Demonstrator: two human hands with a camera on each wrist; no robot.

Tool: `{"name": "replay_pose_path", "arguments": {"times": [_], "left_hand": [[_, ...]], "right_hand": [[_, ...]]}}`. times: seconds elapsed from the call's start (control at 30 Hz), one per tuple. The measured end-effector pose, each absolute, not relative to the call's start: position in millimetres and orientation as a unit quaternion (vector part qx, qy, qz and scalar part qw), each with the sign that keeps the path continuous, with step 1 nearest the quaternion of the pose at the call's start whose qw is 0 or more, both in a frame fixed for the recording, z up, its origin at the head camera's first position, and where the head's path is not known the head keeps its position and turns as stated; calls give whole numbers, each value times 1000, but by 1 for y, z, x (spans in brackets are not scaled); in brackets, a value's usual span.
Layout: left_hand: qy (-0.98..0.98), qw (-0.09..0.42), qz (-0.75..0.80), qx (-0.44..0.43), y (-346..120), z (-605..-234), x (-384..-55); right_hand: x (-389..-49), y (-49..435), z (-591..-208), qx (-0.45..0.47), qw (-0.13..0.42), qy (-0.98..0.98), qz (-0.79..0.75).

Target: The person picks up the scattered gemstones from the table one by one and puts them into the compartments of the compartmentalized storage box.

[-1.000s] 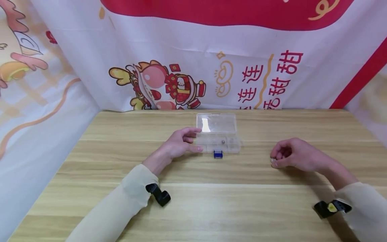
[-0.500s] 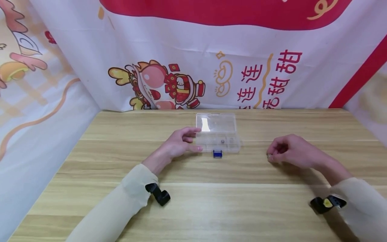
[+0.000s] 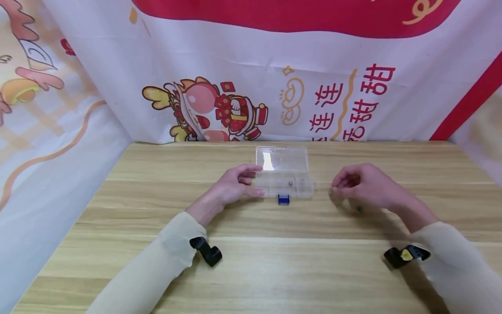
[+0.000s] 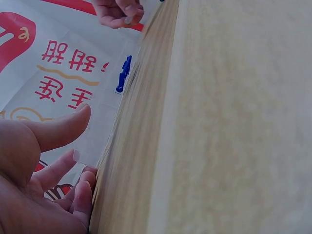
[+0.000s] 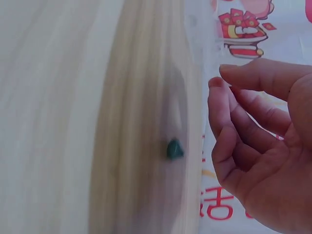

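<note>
A clear plastic compartment box (image 3: 285, 185) lies on the table with its lid (image 3: 282, 158) folded back. My left hand (image 3: 234, 185) holds the box's left end, thumb at the front and fingers behind. A blue clasp (image 3: 283, 199) sits at the box's front edge, and one compartment contains a small greyish bead (image 3: 290, 183). Right of the box, my right hand (image 3: 366, 185) pinches a small pale stone or bead (image 4: 128, 20) between thumb and fingertip, just above the table. A small dark green stone (image 5: 174, 149) lies on the wood below that hand.
The wooden table (image 3: 274, 270) ends at the back against a white printed cloth (image 3: 235, 52) with red lettering. Another patterned cloth (image 3: 47, 122) hangs along the left side. Black cameras (image 3: 205, 251) are strapped to both sleeves.
My right hand has moved left and away from me, towards the box, with the small pale piece. The green stone now shows on the table. My left hand stays on the box.
</note>
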State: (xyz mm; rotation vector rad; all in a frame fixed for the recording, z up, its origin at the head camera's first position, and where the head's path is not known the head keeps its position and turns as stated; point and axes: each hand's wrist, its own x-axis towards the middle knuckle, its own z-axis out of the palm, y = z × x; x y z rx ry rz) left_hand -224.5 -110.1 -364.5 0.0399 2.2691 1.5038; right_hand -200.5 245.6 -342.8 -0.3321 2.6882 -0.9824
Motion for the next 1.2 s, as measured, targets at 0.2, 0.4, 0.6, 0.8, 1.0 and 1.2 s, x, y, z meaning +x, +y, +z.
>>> {"name": "replay_pose_path", "arguments": {"times": [0.2,0.4,0.6,0.8,1.0,1.2], "left_hand": [[816,205,540,19,-110,-365,-225],[815,205,542,22,-111,-366,-224],[814,207,543,20,-111,-365,-224],[815,206,541,23,-111,-366,-224],[815,206,540,27,-111,-366,-225],[816,208,540,26,-111,-366,-225]], "right_hand": [[-203,226,-339,-111,111,916,-369],[-206,209,-339,-122,104,906,-391],[-207,191,-337,-120,99,899,-408],[-206,175,-339,-117,102,896,-417],[-206,167,-341,-98,112,901,-408],[-206,163,-344,-78,116,903,-407]]}}
